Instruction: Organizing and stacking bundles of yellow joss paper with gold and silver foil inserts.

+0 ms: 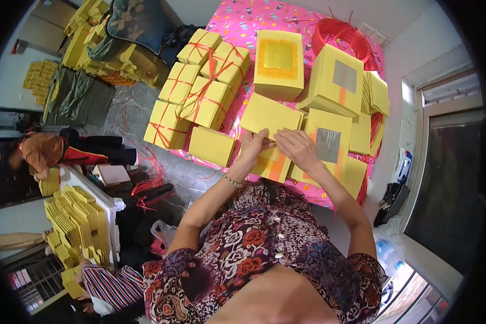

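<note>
As 1 yellow paper (270, 112) lies far of the grip, long axis approx. left-right, L hand (252, 146) pinches its near edge; R hand (298, 148) curls alongside, hold unclear.

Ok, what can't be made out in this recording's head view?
In the head view:
- Whether the left hand and right hand pinch the yellow packet: their fingers hide the contact.
- Round red object's lower front: hidden by the silver-panelled stack.
- Bare forearm's owner: cut off by the left rim.
</note>
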`<act>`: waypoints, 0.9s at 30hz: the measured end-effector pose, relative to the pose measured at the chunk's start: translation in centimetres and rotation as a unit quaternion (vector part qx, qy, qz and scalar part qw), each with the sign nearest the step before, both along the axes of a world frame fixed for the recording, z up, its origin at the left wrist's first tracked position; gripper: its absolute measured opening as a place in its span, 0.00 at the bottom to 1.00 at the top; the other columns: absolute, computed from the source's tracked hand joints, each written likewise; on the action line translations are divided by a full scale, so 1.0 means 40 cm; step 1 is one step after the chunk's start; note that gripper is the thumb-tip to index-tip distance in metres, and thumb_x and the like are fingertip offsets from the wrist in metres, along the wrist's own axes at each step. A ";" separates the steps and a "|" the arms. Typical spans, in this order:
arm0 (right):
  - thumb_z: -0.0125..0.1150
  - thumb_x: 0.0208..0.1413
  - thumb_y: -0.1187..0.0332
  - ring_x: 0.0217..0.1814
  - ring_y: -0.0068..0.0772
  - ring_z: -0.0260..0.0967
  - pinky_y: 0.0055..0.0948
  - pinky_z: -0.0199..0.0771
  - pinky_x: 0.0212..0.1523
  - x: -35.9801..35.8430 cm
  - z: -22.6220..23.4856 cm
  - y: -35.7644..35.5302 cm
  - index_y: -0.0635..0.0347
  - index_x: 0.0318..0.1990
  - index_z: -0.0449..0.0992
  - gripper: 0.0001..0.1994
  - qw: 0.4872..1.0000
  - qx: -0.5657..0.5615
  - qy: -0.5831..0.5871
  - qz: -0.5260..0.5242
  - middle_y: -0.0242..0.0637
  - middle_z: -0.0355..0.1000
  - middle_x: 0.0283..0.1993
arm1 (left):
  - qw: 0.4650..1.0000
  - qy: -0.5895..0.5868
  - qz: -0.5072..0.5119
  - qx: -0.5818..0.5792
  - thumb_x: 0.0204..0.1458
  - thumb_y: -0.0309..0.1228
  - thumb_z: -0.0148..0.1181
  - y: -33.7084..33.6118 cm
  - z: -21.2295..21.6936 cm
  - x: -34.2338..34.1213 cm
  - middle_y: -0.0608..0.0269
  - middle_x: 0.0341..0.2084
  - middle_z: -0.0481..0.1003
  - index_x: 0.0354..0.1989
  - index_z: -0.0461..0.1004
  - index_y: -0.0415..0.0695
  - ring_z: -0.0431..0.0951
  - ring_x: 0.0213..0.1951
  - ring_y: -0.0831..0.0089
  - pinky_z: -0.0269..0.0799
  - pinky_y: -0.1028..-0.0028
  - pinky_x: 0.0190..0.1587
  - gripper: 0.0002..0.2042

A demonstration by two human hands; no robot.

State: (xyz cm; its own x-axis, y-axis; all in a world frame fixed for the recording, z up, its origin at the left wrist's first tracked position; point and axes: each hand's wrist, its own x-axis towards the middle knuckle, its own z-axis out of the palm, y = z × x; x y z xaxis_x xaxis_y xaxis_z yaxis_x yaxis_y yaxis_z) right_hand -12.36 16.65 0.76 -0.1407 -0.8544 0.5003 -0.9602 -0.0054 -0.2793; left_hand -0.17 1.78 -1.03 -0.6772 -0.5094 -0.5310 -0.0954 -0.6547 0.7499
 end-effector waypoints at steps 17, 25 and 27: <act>0.60 0.58 0.70 0.57 0.47 0.69 0.40 0.72 0.57 0.076 -0.021 0.042 0.62 0.60 0.68 0.22 0.981 0.077 -0.162 -0.068 0.44 0.69 0.56 | 0.988 -0.075 0.122 -0.062 0.61 0.30 0.60 -0.170 -0.241 0.525 0.66 0.44 0.79 0.54 0.70 0.44 0.80 0.43 0.74 0.80 0.72 0.40 0.15; 0.58 0.59 0.71 0.58 0.48 0.68 0.41 0.71 0.58 0.079 -0.032 0.039 0.63 0.60 0.68 0.22 0.982 0.097 -0.145 -0.074 0.46 0.69 0.57 | 0.982 -0.083 0.085 -0.150 0.58 0.26 0.63 -0.251 -0.332 0.497 0.65 0.36 0.80 0.54 0.70 0.42 0.80 0.32 0.77 0.78 0.76 0.34 0.16; 0.58 0.59 0.71 0.59 0.48 0.68 0.41 0.71 0.58 0.081 -0.033 0.038 0.63 0.60 0.68 0.22 0.981 0.099 -0.149 -0.076 0.46 0.69 0.57 | 0.978 -0.116 0.075 -0.154 0.57 0.25 0.63 -0.259 -0.335 0.491 0.67 0.33 0.79 0.52 0.70 0.42 0.78 0.29 0.78 0.77 0.76 0.31 0.15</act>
State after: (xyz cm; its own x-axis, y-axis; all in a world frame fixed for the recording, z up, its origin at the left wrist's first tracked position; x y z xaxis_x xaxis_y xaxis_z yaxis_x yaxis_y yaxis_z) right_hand -9.12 18.17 -0.57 -0.3889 -0.8885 0.2436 -0.8211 0.2143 -0.5290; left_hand 19.47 -8.60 -14.44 -0.4621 -0.7533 -0.4680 -0.2073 -0.4213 0.8829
